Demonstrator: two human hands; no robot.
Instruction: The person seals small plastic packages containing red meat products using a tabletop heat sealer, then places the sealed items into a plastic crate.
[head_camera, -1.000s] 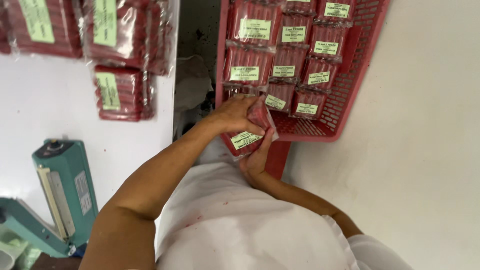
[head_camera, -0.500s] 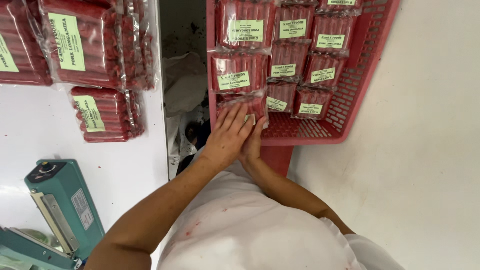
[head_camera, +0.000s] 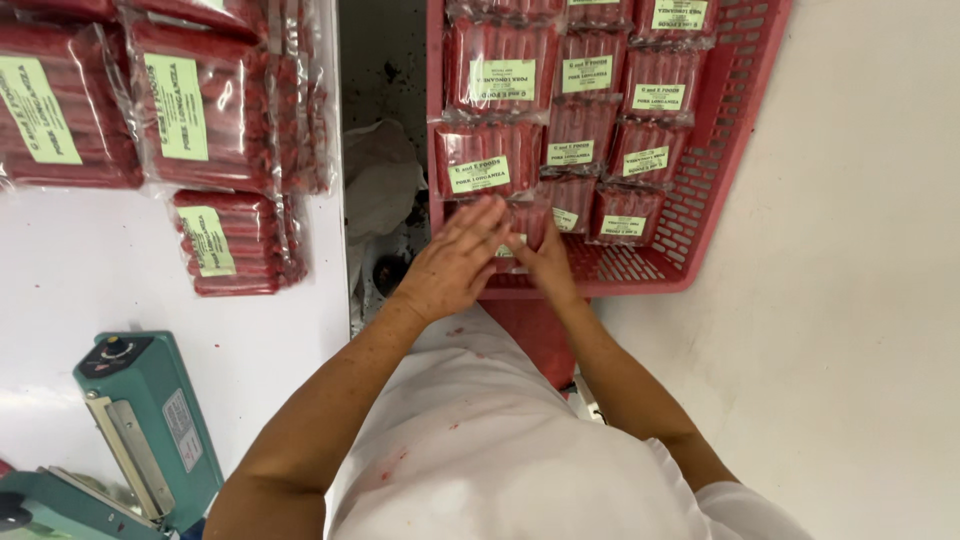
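Head view: looks down on two bare forearms reaching forward over a white shirt (head_camera: 500, 450) flecked with red.
Left hand: the left hand (head_camera: 455, 262) lies flat, fingers stretched and close together, palm down on a clear plastic pack of red sausages with a pale green label (head_camera: 520, 232); it closes around nothing.
Right hand: the right hand (head_camera: 545, 262) sits just beside the left, touching it, its fingers at the same pack's near edge; whether they curl around the pack cannot be told, since the left hand covers most of it.
Pack under the hands: it lies in the near corner of a red plastic lattice crate (head_camera: 700, 230), mostly hidden under the fingers.
Beyond the fingertips: rows of like sausage packs (head_camera: 575, 110) fill the crate, overlapping like shingles, labels up.
Right of the hands: a bare strip of crate floor, then the crate wall and a pale surface (head_camera: 860, 300).
Left of the hands: a dark gap (head_camera: 385, 150) with crumpled white plastic, then a white table (head_camera: 120, 300).
Further left: stacks of sealed red sausage packs (head_camera: 170, 110) on that table, well apart from the hands.
Near the left elbow: a teal heat sealer with a metal bar (head_camera: 140, 420), on the table's near edge.
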